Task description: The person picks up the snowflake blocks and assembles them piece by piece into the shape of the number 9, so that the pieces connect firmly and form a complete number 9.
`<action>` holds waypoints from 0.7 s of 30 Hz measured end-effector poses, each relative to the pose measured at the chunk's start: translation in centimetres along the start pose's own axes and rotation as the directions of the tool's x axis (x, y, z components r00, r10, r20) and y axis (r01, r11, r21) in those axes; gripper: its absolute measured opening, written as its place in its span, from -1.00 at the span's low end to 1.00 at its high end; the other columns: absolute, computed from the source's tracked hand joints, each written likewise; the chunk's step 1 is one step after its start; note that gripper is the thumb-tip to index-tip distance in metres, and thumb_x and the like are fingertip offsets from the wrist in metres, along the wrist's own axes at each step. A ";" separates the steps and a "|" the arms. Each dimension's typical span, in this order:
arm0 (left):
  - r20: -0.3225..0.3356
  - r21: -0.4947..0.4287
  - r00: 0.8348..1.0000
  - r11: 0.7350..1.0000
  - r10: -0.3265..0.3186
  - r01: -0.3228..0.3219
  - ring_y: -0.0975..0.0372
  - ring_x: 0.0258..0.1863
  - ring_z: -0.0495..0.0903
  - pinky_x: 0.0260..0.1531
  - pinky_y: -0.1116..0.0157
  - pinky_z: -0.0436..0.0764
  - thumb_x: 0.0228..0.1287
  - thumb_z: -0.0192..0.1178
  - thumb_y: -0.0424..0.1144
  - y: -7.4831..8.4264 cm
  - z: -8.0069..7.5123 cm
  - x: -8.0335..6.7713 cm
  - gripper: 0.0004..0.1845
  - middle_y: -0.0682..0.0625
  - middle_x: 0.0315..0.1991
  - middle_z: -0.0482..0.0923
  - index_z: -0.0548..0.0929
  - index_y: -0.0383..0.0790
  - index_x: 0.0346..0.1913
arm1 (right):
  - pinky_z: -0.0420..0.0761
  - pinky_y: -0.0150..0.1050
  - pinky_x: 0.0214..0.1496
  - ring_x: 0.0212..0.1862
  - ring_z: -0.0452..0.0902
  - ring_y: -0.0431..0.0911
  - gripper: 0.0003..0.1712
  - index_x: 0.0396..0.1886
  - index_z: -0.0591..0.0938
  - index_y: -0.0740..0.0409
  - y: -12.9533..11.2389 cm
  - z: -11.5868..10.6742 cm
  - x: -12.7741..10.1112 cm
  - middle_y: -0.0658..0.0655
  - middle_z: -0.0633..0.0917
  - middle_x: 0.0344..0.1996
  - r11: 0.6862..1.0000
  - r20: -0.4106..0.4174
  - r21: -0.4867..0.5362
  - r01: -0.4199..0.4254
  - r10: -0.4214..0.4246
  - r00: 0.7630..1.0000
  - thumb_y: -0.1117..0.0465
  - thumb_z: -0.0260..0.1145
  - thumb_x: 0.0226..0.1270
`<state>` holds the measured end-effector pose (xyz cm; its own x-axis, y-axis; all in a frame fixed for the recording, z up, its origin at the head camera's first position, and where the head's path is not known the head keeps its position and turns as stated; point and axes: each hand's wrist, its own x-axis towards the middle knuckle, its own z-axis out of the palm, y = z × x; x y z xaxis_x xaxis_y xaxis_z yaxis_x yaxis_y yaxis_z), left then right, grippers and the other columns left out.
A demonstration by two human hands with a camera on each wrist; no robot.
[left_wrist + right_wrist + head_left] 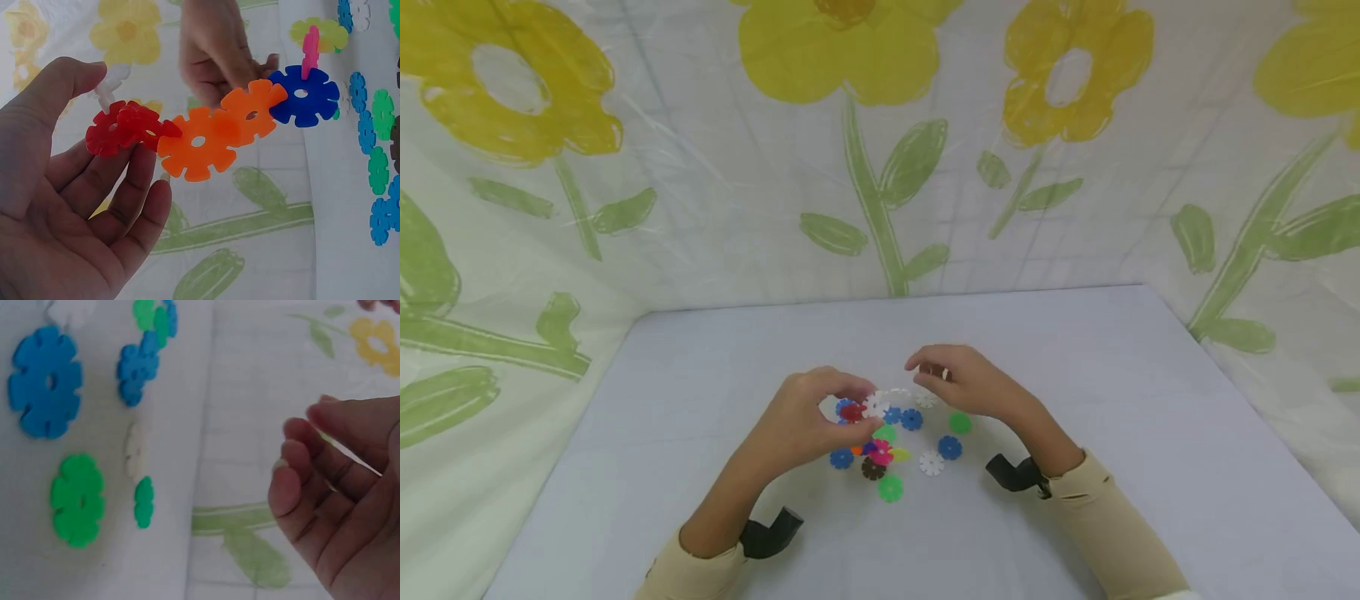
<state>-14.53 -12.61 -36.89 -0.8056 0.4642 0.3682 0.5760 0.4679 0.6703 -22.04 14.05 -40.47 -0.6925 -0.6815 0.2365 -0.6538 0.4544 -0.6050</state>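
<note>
My left hand (808,421) pinches the end of a chain of interlocking plastic snowflake discs, raised above the table. In the left wrist view, a white disc (112,86) and red discs (111,131) lie between thumb and fingertips. Orange discs (181,156), a dark blue disc (294,103), a pink disc (310,53) and a yellow disc (334,37) continue the chain. My right hand (966,379) hovers just right of the chain, apart from it. Its fingers are loosely bent, and nothing shows between them in the right wrist view.
Loose discs lie on the white table (700,358) below and between the hands: several blue ones (950,447), green ones (891,488), white ones (932,463) and a brown one (873,469). A flower-printed curtain (715,208) hangs behind the table.
</note>
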 end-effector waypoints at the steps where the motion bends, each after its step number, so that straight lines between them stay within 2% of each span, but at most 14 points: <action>1: 0.004 -0.004 1.000 1.000 -0.005 0.005 0.36 -0.25 0.61 -0.27 0.21 0.71 0.07 0.54 -0.21 0.0 0.0 0.0 -0.68 0.17 -0.23 0.70 0.77 -0.17 -0.09 | 0.61 -0.28 -0.22 -0.28 0.52 -0.22 -0.79 0.03 0.67 0.16 0.6 0.2 0.1 -0.09 0.67 -0.30 0.998 0.044 -0.041 -0.042 0.044 0.998 0.27 0.28 0.46; 4: 0.017 -0.017 1.000 1.000 -0.014 0.015 0.35 -0.22 0.61 -0.24 0.18 0.70 0.10 0.53 -0.20 0.0 0.0 -0.1 -0.68 0.17 -0.21 0.69 0.77 -0.16 -0.06 | 0.60 -0.27 -0.18 -0.29 0.50 -0.20 -0.75 0.05 0.68 0.17 1.9 0.9 0.2 -0.09 0.65 -0.29 0.985 0.155 -0.113 -0.131 0.148 0.977 0.26 0.33 0.42; 7: 0.029 -0.016 0.999 1.000 -0.018 0.019 0.35 -0.22 0.60 -0.23 0.20 0.70 0.12 0.51 -0.21 0.0 0.0 -0.1 -0.65 0.17 -0.19 0.69 0.75 -0.15 -0.01 | 0.60 -0.23 -0.14 -0.28 0.51 -0.18 -0.71 0.07 0.67 0.19 2.6 1.3 0.2 -0.05 0.66 -0.29 0.976 0.202 -0.127 -0.175 0.198 0.959 0.25 0.35 0.40; 11: 0.041 -0.009 0.999 1.000 -0.019 0.020 0.36 -0.22 0.60 -0.24 0.28 0.69 0.13 0.50 -0.21 0.1 -0.1 0.0 -0.57 0.19 -0.18 0.68 0.71 -0.13 0.09 | 0.61 -0.19 -0.12 -0.27 0.52 -0.16 -0.69 0.08 0.66 0.22 3.3 1.7 0.2 -0.02 0.65 -0.31 0.970 0.214 -0.125 -0.209 0.232 0.949 0.28 0.36 0.36; 15: 0.054 -0.025 0.998 1.000 -0.011 0.012 0.36 -0.21 0.59 -0.23 0.32 0.68 0.19 0.47 -0.22 0.1 -0.1 0.0 -0.56 0.23 -0.18 0.66 0.69 -0.06 0.16 | 0.57 -0.21 -0.18 -0.30 0.47 -0.16 -0.72 0.01 0.67 0.20 3.8 2.1 0.1 -0.04 0.60 -0.36 0.958 0.218 -0.153 -0.244 0.273 0.937 0.31 0.39 0.30; 21: 0.070 -0.045 0.998 0.999 -0.002 0.005 0.37 -0.17 0.60 -0.16 0.33 0.67 0.27 0.42 -0.23 0.3 -0.2 0.0 -0.56 0.18 -0.03 0.67 0.65 -0.05 0.21 | 0.53 -0.21 -0.19 -0.28 0.43 -0.12 -0.75 -0.12 0.64 0.13 3.8 2.3 0.2 -0.03 0.55 -0.36 0.942 0.221 -0.173 -0.288 0.322 0.921 0.27 0.47 0.23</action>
<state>-14.35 -12.65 -36.55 -0.7949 0.5152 0.3206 0.5652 0.4364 0.7001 -23.97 14.27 -44.45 -0.7808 -0.6078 -0.1446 -0.4693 0.7234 -0.5065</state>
